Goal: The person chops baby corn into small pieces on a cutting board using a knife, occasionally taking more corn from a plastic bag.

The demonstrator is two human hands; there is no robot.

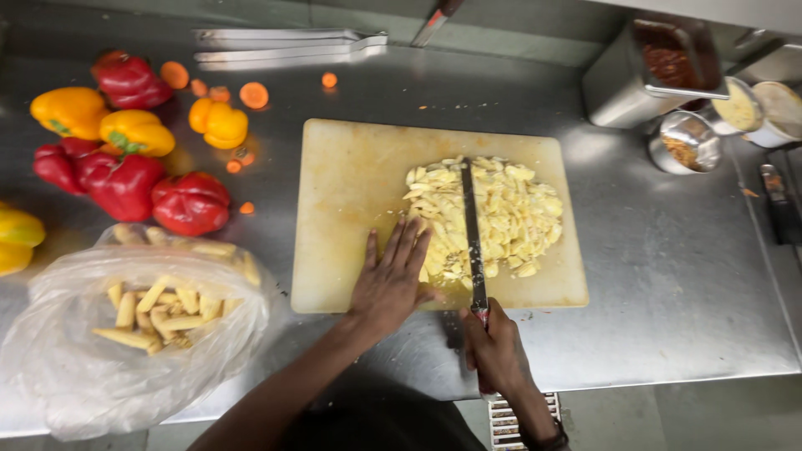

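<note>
One cutting board lies on the steel counter and carries one pile of pale chopped pieces; the right hand is closed around the handle of one long knife, whose blade lies across the pile, and the left hand rests flat, fingers extended, against the pile's left edge, gripping nothing. Left of the board lie four red peppers, four yellow peppers and several carrot slices. One clear plastic bag of pale sticks sits at the near left, and four open containers, one rectangular and three round, stand at the far right.
</note>
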